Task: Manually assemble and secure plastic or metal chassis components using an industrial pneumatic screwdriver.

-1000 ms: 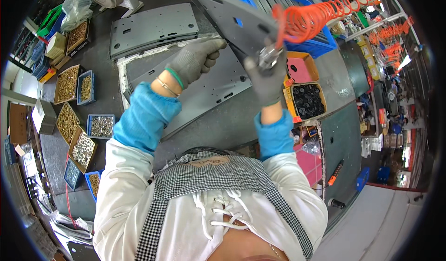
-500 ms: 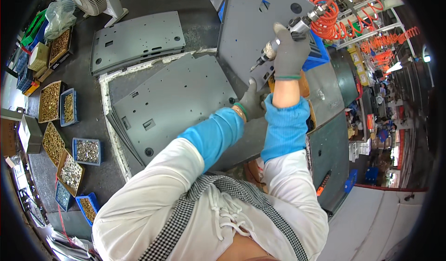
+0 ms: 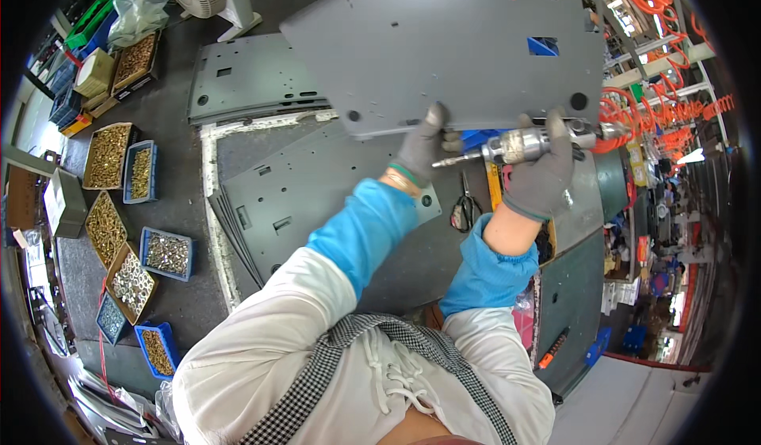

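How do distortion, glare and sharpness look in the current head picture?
Head view: fisheye rim blacks out the corners, and the bench at right shows bowed edges; head view: the lamp at far right is blown out to white; head view: the raised grey panel and power tool look fairly crisp, while the far-right background is too small to read clearly.

The raised grey panel (image 3: 444,57) barred the way beyond the left hand (image 3: 418,155); leftward, a passage ran between the lower panels (image 3: 325,179) and the parts bins (image 3: 190,261)
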`<state>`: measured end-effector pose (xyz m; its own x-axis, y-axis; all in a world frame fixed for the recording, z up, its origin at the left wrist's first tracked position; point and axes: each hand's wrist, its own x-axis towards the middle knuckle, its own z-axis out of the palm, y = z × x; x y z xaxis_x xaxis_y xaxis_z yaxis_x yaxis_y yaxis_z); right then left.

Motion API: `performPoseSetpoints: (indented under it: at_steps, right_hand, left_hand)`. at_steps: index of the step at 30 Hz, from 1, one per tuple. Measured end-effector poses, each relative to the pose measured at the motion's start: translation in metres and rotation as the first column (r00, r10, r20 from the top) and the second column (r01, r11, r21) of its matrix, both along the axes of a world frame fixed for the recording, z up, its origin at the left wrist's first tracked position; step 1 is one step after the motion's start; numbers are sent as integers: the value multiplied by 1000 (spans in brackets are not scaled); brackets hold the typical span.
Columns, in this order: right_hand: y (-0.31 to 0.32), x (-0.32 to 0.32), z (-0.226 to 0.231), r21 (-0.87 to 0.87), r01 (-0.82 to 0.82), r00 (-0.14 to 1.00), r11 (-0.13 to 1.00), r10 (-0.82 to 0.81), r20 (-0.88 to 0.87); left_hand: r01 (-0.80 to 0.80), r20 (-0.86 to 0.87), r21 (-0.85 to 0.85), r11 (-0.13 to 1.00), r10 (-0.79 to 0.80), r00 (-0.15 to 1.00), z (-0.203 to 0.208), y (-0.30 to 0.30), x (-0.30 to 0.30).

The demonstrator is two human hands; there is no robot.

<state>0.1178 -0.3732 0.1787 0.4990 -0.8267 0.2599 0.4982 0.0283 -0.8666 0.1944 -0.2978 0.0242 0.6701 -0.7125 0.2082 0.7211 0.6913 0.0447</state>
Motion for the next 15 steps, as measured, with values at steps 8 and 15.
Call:
performPoseSetpoints:
  at_steps: [8, 15]
  right_hand:
    - [50, 70, -93, 476, -435, 895, 764, 423, 140]
    - [63, 56, -124, 405, -395, 907, 824, 420, 31]
  left_hand:
    - [-370, 209, 476, 798, 306, 929, -37, 156, 93]
    - [-246, 15, 595, 766, 295, 955, -88, 233, 161]
